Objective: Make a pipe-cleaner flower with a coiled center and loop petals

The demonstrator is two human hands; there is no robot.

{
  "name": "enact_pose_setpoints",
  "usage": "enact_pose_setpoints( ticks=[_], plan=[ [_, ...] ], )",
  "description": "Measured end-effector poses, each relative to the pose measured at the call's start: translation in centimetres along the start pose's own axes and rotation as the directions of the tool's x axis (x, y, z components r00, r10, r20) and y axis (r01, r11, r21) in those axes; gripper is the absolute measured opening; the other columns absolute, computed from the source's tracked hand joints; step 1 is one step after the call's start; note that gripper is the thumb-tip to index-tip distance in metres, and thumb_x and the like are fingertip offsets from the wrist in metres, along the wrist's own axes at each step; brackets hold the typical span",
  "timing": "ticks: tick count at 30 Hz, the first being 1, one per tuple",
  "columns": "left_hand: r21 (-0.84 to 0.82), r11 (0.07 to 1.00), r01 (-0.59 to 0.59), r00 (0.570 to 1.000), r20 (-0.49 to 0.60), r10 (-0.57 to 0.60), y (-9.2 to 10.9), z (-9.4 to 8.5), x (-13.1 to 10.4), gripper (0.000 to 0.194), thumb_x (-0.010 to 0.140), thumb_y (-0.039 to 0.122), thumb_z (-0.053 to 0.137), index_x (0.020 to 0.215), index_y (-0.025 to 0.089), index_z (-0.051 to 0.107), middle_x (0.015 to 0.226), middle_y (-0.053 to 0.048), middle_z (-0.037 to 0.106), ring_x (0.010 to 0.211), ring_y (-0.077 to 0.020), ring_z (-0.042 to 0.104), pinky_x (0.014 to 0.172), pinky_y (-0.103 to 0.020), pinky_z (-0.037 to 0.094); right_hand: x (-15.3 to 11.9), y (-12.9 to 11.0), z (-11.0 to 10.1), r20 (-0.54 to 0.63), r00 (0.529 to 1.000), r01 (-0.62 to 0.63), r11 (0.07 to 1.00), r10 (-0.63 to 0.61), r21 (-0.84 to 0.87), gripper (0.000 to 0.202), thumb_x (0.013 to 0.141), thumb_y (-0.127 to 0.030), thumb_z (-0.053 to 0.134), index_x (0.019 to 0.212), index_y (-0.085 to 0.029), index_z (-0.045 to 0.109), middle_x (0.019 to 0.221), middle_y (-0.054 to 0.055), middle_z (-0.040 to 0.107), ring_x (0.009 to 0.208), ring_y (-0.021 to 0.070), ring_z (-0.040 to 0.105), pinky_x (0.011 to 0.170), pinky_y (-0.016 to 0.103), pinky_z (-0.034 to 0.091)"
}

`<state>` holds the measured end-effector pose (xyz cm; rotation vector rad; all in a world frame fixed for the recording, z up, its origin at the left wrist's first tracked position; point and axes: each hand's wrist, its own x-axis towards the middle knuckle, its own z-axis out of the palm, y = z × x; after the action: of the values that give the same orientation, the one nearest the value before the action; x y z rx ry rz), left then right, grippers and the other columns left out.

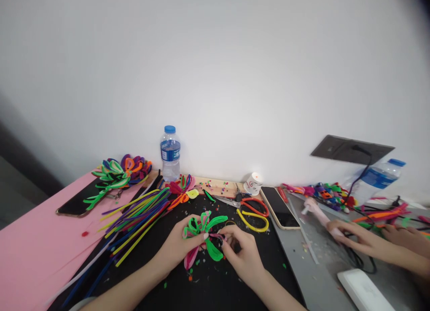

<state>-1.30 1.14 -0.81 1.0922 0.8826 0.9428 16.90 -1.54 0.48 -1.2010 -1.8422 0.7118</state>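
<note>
Between my hands is a pipe-cleaner flower [215,250] with green and pink looped petals, held above the black mat. My left hand [183,241] is closed on its left side, thumb pressed near the centre. The fingers of my right hand [240,248] pinch a thin dark pink strand at the flower's middle, on the right. Beyond my right hand lie scissors [253,214] with red and yellow handles. A bundle of loose pipe cleaners [141,221] in many colours spreads to the left of my left hand.
Finished-looking pipe-cleaner flowers [126,172] rest by a dark phone [79,201] at left. A water bottle [170,154], paper cup [253,183] and second phone [280,208] stand or lie along the back. At right, a co-worker's hand [356,237] holds a pink glue gun [320,217].
</note>
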Motion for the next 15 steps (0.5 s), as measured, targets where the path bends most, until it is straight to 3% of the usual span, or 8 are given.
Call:
enact_pose_setpoints(
  ticks=[15],
  plan=[
    [-0.034, 0.999, -0.004, 1.0, 0.012, 0.004, -0.74, -0.24, 0.1, 0.024, 0.071, 0.026, 0.069, 0.087, 0.016, 0.054, 0.075, 0.001, 0.06, 0.059, -0.0114, 0.057, 0.06, -0.028, 0.051, -0.22, 0.16, 0.01, -0.012, 1.0, -0.006, 0.999, 0.007, 0.05, 0.016, 0.082, -0.014, 0.044, 0.093, -0.018, 0.053, 0.066, -0.001, 0.056, 0.053, 0.0111, 0.05, 0.051, 0.021, 0.039]
  ],
)
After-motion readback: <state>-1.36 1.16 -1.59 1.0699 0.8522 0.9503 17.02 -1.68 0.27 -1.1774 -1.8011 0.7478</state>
